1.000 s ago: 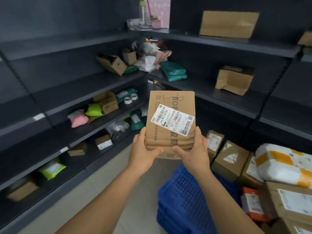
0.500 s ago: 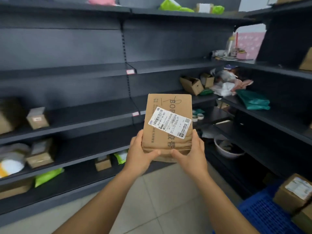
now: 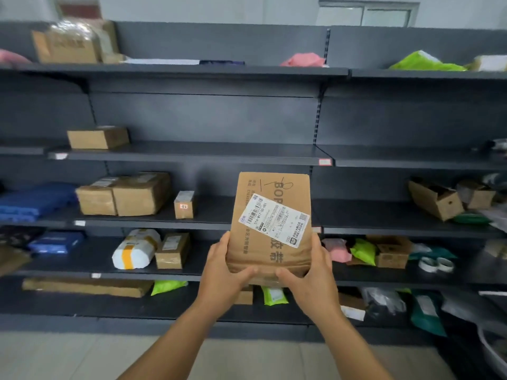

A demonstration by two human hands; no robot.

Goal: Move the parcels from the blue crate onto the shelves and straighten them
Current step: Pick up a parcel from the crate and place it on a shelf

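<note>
I hold a flat brown cardboard parcel [image 3: 270,229] upright in front of me, its white shipping label tilted across the front. My left hand [image 3: 223,267] grips its lower left edge and my right hand [image 3: 310,272] grips its lower right edge. Behind it stands a long dark grey shelf unit [image 3: 219,157] with several tiers. The blue crate is out of view.
Brown boxes [image 3: 129,194] and a small box [image 3: 184,204] sit on the middle tier at left. A white and yellow parcel [image 3: 135,249] and green bags [image 3: 363,250] lie lower. The second tier holds one box [image 3: 97,137] at its left. Tiled floor [image 3: 82,357] below.
My view has swung left from the corner shelves and crate to face the long shelf wall head-on. Both hands still hold the parcel the same way.
</note>
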